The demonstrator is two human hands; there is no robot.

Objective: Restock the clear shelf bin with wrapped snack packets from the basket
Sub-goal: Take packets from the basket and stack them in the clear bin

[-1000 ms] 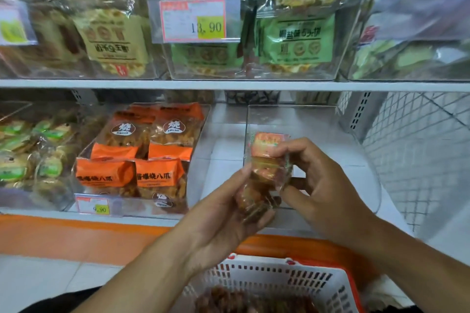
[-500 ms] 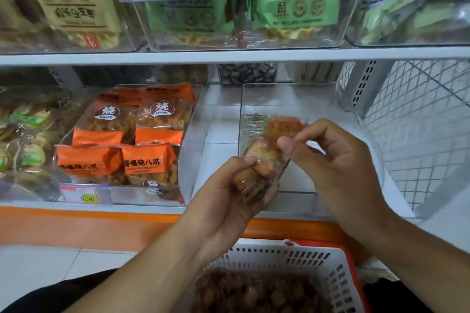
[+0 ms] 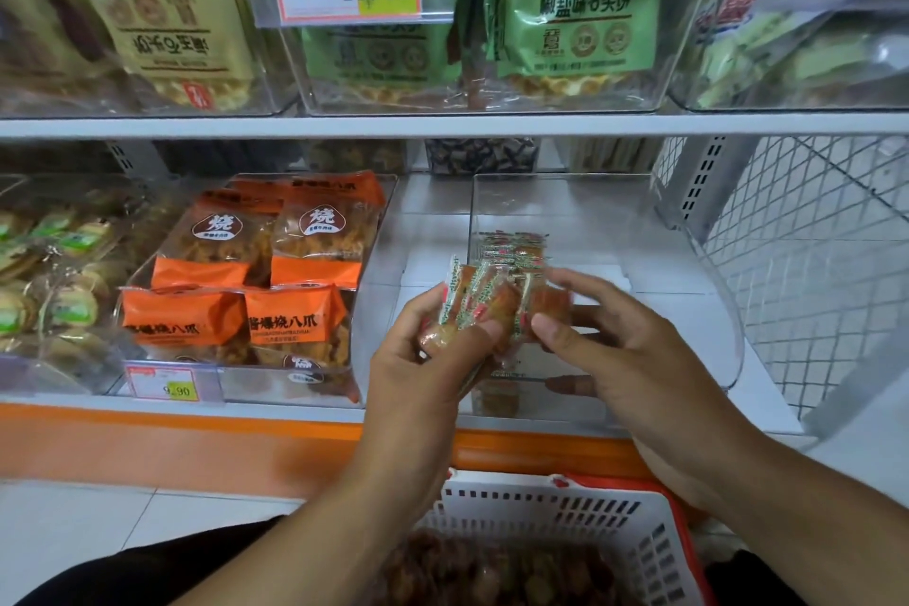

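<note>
Big clear plastic shelf bin on white shelf, open at front. White plastic basket with red rim below, brown snacks inside. Left hand and right hand both pinch bunch of small clear-wrapped orange snack packets at bin's front.

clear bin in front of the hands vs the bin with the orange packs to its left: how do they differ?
1. Fill: the clear bin looks nearly empty, with white shelf showing through its floor; the left bin is packed with orange packs.
2. Label: the left bin carries a price tag reading 9.90; none shows on the clear bin.
3. Activity: both hands hold wrapped snack packets at the clear bin's front; the left bin is untouched.

Shared: both are transparent and sit on the same shelf.
</note>
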